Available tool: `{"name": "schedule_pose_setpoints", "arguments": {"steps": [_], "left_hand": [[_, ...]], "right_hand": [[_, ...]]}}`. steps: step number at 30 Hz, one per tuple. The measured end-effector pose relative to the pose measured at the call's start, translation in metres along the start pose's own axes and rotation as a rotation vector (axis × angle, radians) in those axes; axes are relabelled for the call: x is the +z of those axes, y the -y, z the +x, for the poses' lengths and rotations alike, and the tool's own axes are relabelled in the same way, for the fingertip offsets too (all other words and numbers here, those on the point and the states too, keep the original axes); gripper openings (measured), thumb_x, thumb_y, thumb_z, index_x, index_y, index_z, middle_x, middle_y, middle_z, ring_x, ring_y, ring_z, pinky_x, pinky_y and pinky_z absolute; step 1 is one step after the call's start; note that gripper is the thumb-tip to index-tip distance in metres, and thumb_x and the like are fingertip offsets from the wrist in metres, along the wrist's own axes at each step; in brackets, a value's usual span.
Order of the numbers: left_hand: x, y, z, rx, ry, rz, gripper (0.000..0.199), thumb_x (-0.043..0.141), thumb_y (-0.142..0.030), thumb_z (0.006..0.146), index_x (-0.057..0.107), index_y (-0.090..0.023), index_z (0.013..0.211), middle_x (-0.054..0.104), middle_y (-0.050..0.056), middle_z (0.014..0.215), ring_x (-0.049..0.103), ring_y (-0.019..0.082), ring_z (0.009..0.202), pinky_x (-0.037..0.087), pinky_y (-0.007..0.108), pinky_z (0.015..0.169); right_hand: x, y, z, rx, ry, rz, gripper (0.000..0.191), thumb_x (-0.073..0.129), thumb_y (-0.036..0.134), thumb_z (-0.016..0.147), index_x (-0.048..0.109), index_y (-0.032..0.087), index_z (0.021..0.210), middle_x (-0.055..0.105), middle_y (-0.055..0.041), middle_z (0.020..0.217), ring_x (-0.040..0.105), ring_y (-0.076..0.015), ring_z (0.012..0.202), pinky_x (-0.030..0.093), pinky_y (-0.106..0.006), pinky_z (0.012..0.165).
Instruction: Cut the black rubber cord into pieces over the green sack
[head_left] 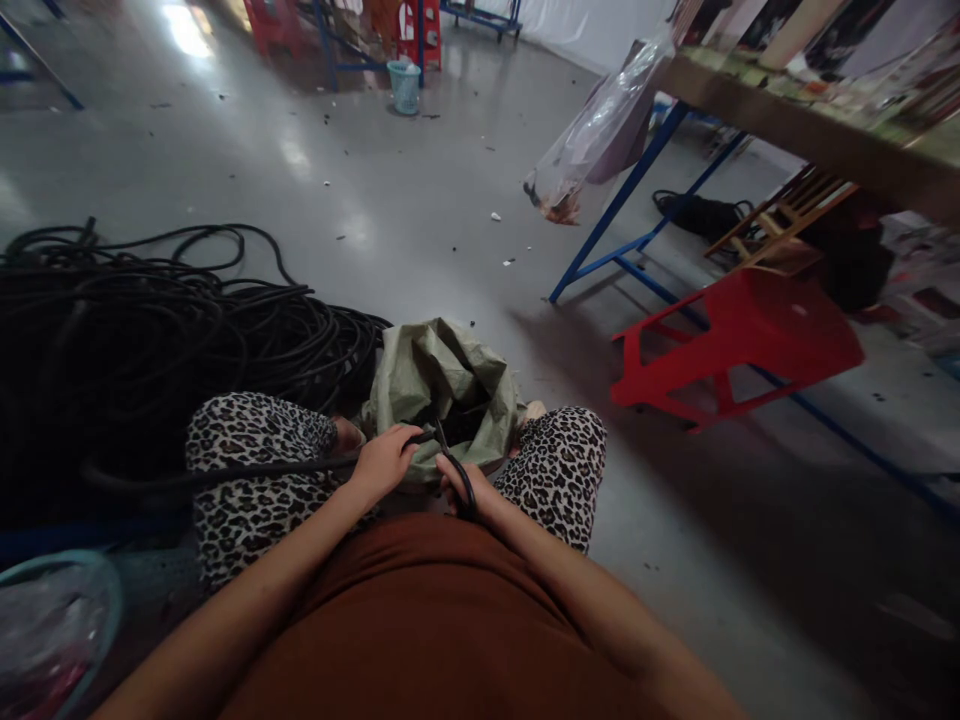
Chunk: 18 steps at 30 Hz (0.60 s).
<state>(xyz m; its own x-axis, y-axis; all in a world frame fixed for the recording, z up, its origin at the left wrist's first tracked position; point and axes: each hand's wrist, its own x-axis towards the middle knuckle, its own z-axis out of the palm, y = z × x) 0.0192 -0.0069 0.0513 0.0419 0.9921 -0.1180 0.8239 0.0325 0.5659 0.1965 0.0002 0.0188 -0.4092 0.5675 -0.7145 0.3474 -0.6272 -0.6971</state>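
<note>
My left hand (384,462) is closed round a black cable (277,468), whose short end sticks out past the fingers. The cable runs left across my thigh. My right hand (469,484) is closed on black-handled scissors (459,474), their blades pointing up and away beside the cable end. Both hands are over the near rim of an open grey-green sack (397,375) between my knees. Dark pieces (463,420) lie inside it; their shape is hard to make out.
A big heap of black cable (225,330) lies at the left. A blue basket (112,600) stands at the lower left. On the right are a red stool (739,340) and a blue-legged table (787,125) with a hanging plastic bag (592,135).
</note>
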Motion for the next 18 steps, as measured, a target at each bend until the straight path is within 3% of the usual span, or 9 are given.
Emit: {"name": "schedule_pose_setpoints", "arguments": {"steps": [4,8,18], "left_hand": [[0.0011,0.0057,0.0016,-0.047,-0.019,-0.137,0.033,0.042,-0.033,0.081,0.058,-0.022,0.107,0.062,0.003,0.112,0.054,0.017,0.105,0.041,0.031,0.093],[0.0028,0.0086,0.0032,-0.118,-0.068,-0.224,0.035,0.045,-0.037,0.078,0.057,-0.021,0.107,0.064,0.004,0.106,0.058,0.018,0.098,0.045,0.031,0.088],[0.0018,0.0057,0.001,-0.129,-0.099,-0.187,0.028,0.046,-0.036,0.078,0.058,-0.022,0.098,0.066,0.001,0.097,0.06,0.016,0.089,0.046,0.028,0.081]], "right_hand": [[0.0014,-0.0046,0.0078,0.005,-0.006,0.059,0.043,0.046,0.057,0.079,0.051,0.015,0.072,0.049,0.0015,0.05,0.048,-0.0093,0.038,0.04,-0.021,0.039],[0.0018,-0.0046,0.0091,-0.123,0.041,-0.011,0.043,0.047,0.056,0.079,0.051,0.014,0.073,0.052,0.0004,0.056,0.051,-0.0088,0.042,0.039,-0.019,0.041],[-0.0005,-0.006,0.0082,-0.201,0.074,-0.125,0.045,0.046,0.057,0.078,0.053,0.012,0.073,0.054,-0.0014,0.061,0.052,-0.0093,0.049,0.038,-0.019,0.044]]}}
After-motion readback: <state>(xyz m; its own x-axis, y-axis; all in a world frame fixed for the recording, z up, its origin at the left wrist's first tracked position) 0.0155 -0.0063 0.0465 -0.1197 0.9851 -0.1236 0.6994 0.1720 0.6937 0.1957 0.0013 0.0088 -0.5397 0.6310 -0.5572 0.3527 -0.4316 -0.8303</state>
